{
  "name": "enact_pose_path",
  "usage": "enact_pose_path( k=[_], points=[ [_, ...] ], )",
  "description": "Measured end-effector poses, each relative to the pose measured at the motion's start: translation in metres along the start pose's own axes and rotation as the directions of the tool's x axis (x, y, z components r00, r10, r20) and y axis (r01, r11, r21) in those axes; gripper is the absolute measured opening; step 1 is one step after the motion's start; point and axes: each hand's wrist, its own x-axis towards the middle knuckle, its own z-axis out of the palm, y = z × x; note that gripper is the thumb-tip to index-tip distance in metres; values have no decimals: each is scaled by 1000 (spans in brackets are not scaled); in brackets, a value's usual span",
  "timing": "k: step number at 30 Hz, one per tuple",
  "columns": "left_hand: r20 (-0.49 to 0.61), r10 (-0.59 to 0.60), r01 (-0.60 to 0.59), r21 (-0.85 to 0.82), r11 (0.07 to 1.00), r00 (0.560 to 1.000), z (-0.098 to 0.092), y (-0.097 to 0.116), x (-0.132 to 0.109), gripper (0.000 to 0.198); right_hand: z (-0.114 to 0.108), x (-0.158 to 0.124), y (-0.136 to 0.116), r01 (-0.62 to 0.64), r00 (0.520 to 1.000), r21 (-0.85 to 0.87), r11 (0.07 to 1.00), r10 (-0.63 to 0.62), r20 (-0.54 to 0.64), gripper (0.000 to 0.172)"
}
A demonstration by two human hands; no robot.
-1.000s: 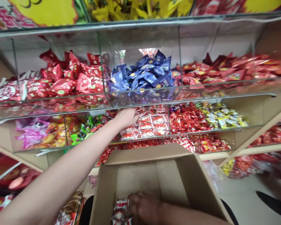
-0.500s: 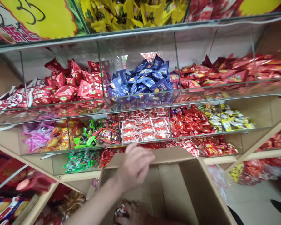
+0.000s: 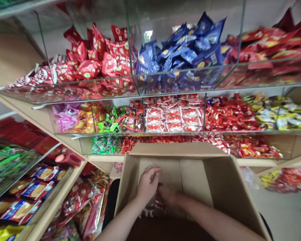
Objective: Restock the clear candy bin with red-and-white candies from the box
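Note:
An open cardboard box (image 3: 223,187) stands in front of me, and both my hands are down inside it. My left hand (image 3: 149,182) is on the left side, its fingers curled inward; whatever lies in them, if anything, is hidden. Close beside it, slightly lower, my right hand (image 3: 167,194) reaches in from the right, its fingers dark and mostly out of sight behind the left one. Below the hands, a few small red-and-white wrapped candies (image 3: 149,211) show in the shadowed lower part of the box.
Behind the box rise shelves of clear bins: red packets (image 3: 90,63), blue packets (image 3: 183,53), red-and-white candies (image 3: 174,115) and yellow-wrapped candies (image 3: 288,113). Packaged biscuits (image 3: 37,189) sit in a side rack at left. Plastic bags (image 3: 286,180) lie under the shelf at right.
My left hand has dropped from above the box's far rim down into the box. The right hand has moved up and right, beside it. The view has tilted down and come closer.

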Motion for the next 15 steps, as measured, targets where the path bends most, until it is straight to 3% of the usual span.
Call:
enact_pose_path(
  k=[4, 8, 11, 13, 15],
  points=[
    [-14, -210, 203, -204, 958, 978, 8, -4, 1, 28, -36, -17, 6, -184, 975, 278, 943, 139, 173, 35],
    [222, -326, 394, -473, 788, 919, 19, 0, -4, 38, -63, -29, -9, -402, 915, 640, 654, 281, 288, 43],
    [360, -330, 483, -541, 688, 873, 23, 3, -6, 37, -64, -34, -15, -424, 904, 691, 585, 321, 283, 44],
    [381, -328, 495, -535, 685, 865, 24, 3, -7, 34, -61, -37, -13, -437, 897, 680, 588, 334, 288, 43],
    [360, -330, 483, -539, 690, 873, 24, 2, -6, 33, -59, -39, -9, -408, 907, 669, 622, 360, 219, 39]
  ],
)
